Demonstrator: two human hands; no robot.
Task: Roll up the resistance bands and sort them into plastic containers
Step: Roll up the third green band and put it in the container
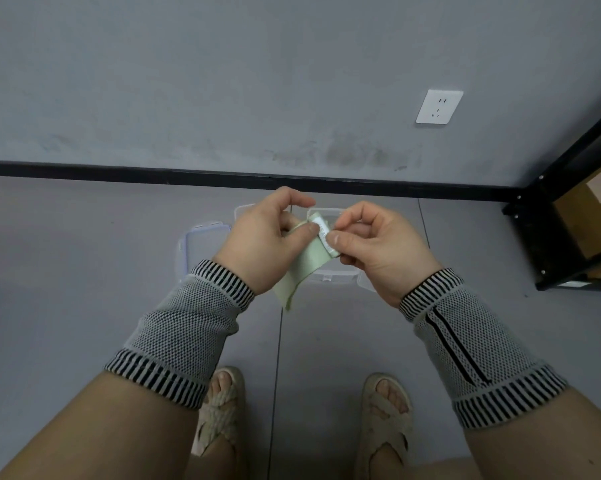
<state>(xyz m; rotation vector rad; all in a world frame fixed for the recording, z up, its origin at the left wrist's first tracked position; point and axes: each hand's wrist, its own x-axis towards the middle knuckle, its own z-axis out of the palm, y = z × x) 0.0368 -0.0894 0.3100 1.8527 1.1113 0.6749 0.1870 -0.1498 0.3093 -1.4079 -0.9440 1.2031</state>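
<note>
Resistance band (309, 263), pale green, thin and limp, is held in mid-air above the floor (84, 271), its rolled top end pinched between the left hand (267, 244) and right hand (371, 247), both grips clenched on it while the loose tail hangs. It looks light, floppy and likely to unroll, so best held at the coil. Clear plastic containers (330, 277) sit below; their contents are hidden.

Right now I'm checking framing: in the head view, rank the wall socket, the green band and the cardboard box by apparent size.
1. cardboard box, though cut off by the frame edge.
2. green resistance band, partly hidden by the hands.
3. wall socket.
</note>
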